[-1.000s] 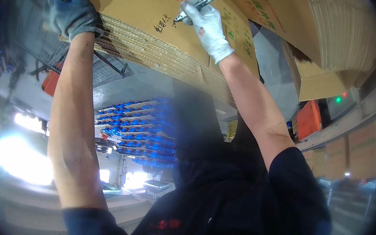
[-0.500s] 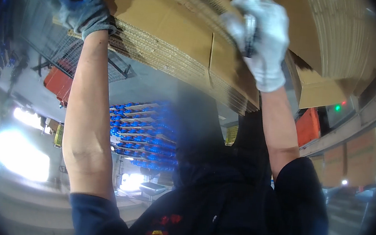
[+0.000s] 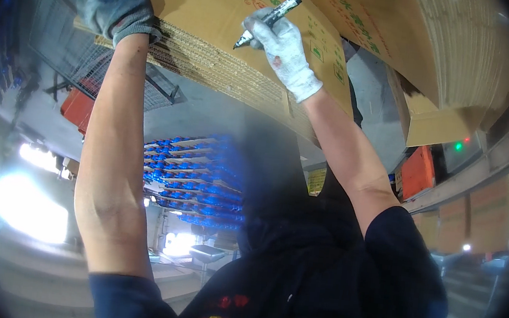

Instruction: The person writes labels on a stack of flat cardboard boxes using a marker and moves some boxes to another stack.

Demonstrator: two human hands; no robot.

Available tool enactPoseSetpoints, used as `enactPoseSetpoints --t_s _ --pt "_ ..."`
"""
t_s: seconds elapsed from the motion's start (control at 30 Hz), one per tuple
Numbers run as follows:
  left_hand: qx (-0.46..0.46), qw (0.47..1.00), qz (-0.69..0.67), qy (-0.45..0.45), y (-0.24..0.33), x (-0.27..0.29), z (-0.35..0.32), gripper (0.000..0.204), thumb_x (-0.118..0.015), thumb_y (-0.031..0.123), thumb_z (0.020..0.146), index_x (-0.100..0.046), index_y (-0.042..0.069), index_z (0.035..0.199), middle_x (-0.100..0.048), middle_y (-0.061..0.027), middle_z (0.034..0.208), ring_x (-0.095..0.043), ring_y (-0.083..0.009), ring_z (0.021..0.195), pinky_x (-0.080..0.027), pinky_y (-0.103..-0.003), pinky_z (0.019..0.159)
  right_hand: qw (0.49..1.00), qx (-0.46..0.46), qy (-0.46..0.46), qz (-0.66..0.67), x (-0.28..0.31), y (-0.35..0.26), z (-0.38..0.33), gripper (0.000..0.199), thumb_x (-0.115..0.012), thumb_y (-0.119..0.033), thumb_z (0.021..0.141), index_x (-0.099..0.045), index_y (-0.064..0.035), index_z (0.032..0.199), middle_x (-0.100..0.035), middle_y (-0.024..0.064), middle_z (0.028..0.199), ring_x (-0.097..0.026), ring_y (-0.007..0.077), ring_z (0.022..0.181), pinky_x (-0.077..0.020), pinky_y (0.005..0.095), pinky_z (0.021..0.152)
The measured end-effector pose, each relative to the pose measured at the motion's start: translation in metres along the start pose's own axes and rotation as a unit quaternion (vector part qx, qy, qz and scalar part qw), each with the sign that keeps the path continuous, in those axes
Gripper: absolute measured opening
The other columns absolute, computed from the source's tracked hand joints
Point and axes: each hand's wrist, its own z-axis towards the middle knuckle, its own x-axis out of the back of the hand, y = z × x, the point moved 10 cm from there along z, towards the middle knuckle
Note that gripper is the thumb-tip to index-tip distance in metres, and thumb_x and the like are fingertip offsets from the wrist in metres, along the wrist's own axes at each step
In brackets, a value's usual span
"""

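Both of my hands are gloved. My right hand [image 3: 283, 53] holds 1 marker [image 3: 274, 17], pinched about its barrel between thumb and fingers. The marker is tilted over the top face of the stack [image 3: 195, 13], tip down by the stack's near edge; whether the tip touches cannot be told.

My left hand [image 3: 118, 8] is at the left end of the stack, fingers bent, with a gap beside the thumb. I cannot tell whether it holds anything.

Handling, as judged: the marker is light and rigid, its barrel smooth enough to turn under fabric. Proper hold is low on the barrel, clear of the tip. The stack, of flat corrugated cardboard, should be stiff but heavy in bulk, its layers liable to slide, its cut edges to crush. Grip is best taken beneath, at 2 opposite edges.

A second stack [image 3: 457, 56] stands to the right of the stack.
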Motion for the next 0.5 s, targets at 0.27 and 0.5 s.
enactPoseSetpoints --t_s 0.27,0.5 --pt "0.017 1.0 0.027 -0.004 -0.004 -0.004 0.002 0.037 -0.059 0.046 0.089 -0.069 0.014 0.103 -0.062 -0.0105 0.115 -0.057 -0.0283 0.1 -0.046 -0.041 0.087 0.999 0.02 0.001 0.051 0.002 0.002 0.001 0.019 -0.07 -0.017 0.088 -0.061 -0.0017 0.093 -0.061 0.0024 0.08 -0.057 0.0086 0.067 -0.0473 0.0225 0.06" --pt "-0.009 0.998 0.055 0.014 -0.01 -0.005 0.002 0.038 -0.058 0.049 0.088 -0.069 0.015 0.102 -0.064 -0.0088 0.111 -0.054 -0.0286 0.104 -0.043 -0.043 0.091 0.999 0.019 0.021 0.037 0.002 -0.001 0.001 0.018 -0.071 -0.017 0.087 -0.062 -0.0018 0.093 -0.061 0.0026 0.078 -0.056 0.0092 0.065 -0.0472 0.0225 0.059"
